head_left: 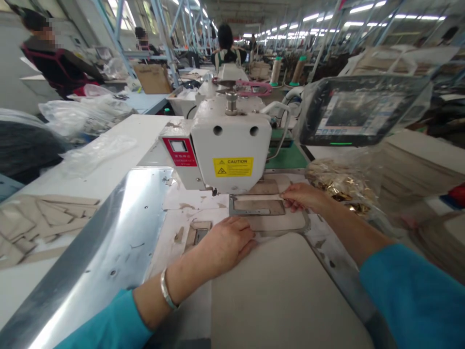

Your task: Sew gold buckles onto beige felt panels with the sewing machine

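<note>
My left hand (228,241) lies flat on a beige cut panel (279,222), near the front of a metal sewing template (257,207). My right hand (303,197) sits at the template's right end, its fingers hooked over the metal edge. The template lies on the bed of a white sewing machine head (230,150), just right of its needle area, which is mostly hidden under the head. A yellow caution label (233,166) marks the machine's front. A silver bangle (167,290) circles my left wrist, and both sleeves are blue.
A stack of beige cut pieces (39,228) lies on the white table at left, beside a curved steel sheet (109,247). A plastic bag of gold parts (339,186) and a touchscreen (358,110) stand at right. Co-workers (227,48) sit farther back.
</note>
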`<act>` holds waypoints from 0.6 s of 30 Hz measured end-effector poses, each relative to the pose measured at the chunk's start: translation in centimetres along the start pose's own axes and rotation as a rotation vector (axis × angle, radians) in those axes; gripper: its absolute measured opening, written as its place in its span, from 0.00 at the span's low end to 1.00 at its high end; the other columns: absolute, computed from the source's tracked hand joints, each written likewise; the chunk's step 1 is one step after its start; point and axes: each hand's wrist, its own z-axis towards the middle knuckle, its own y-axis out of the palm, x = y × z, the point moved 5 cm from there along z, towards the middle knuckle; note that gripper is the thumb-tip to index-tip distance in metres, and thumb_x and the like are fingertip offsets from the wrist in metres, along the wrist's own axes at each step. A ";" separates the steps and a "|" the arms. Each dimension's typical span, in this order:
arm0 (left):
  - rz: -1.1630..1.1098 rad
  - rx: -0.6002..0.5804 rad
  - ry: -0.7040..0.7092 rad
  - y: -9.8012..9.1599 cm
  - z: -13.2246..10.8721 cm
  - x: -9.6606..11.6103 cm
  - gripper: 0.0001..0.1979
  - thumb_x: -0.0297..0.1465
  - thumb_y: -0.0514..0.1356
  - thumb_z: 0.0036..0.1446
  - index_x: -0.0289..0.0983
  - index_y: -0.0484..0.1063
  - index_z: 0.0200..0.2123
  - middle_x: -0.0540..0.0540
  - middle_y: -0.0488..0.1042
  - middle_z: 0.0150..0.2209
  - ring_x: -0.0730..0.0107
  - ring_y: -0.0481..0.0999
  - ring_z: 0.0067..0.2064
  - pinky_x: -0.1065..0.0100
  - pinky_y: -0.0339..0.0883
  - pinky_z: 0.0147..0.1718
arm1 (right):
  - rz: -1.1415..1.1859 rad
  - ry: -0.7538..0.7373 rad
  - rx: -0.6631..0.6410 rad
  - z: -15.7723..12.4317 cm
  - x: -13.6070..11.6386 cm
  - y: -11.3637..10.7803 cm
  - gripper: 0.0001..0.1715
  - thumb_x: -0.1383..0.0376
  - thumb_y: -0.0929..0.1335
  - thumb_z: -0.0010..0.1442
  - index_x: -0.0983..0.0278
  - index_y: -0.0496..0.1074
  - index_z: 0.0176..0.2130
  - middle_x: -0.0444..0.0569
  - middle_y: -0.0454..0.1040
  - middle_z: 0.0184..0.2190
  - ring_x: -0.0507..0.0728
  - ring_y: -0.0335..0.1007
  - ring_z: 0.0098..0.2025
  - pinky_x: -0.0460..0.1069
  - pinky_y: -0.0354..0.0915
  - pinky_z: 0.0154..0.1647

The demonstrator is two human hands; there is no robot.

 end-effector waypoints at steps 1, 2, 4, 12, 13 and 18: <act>-0.034 -0.028 -0.005 0.0 -0.1 0.8 0.14 0.37 0.53 0.67 0.34 0.73 0.41 0.42 0.74 0.39 0.61 0.74 0.43 0.60 0.70 0.46 | -0.006 0.000 0.006 0.0 0.1 0.0 0.08 0.68 0.67 0.62 0.66 0.65 0.31 0.44 0.73 0.18 0.47 0.65 0.14 0.40 0.52 0.13; -0.055 -0.060 -0.018 0.0 -0.3 1.6 0.16 0.41 0.56 0.65 0.34 0.73 0.43 0.42 0.74 0.40 0.59 0.74 0.43 0.59 0.71 0.45 | -0.014 0.003 0.003 -0.1 0.2 0.0 0.08 0.69 0.67 0.61 0.66 0.65 0.30 0.45 0.73 0.18 0.47 0.65 0.14 0.40 0.52 0.13; -0.055 -0.119 -0.050 0.4 -0.5 2.9 0.19 0.43 0.61 0.60 0.34 0.73 0.45 0.41 0.74 0.42 0.56 0.74 0.43 0.57 0.71 0.44 | -0.024 0.008 -0.017 -0.3 0.3 0.2 0.08 0.69 0.68 0.60 0.67 0.65 0.29 0.46 0.73 0.18 0.48 0.66 0.14 0.40 0.52 0.13; -0.036 -0.261 -0.292 1.4 0.5 4.6 0.17 0.30 0.66 0.55 0.28 0.71 0.46 0.36 0.73 0.46 0.53 0.74 0.47 0.58 0.70 0.48 | -0.026 0.006 0.034 -1.7 0.1 0.8 0.10 0.69 0.67 0.60 0.64 0.63 0.28 0.41 0.69 0.14 0.48 0.64 0.13 0.41 0.50 0.13; -0.026 -0.264 -0.311 1.4 0.6 4.7 0.18 0.29 0.66 0.55 0.27 0.70 0.47 0.34 0.73 0.46 0.53 0.74 0.47 0.58 0.70 0.47 | -0.023 0.006 0.046 -1.7 0.0 0.9 0.10 0.69 0.68 0.60 0.64 0.63 0.28 0.41 0.69 0.14 0.48 0.64 0.13 0.41 0.50 0.13; 0.001 -0.203 -0.236 1.6 0.6 5.4 0.10 0.22 0.57 0.59 0.31 0.71 0.45 0.38 0.74 0.42 0.56 0.75 0.44 0.57 0.69 0.47 | -0.078 -0.026 0.117 -1.3 -0.3 0.8 0.10 0.71 0.68 0.58 0.64 0.64 0.27 0.41 0.68 0.13 0.48 0.63 0.12 0.41 0.49 0.12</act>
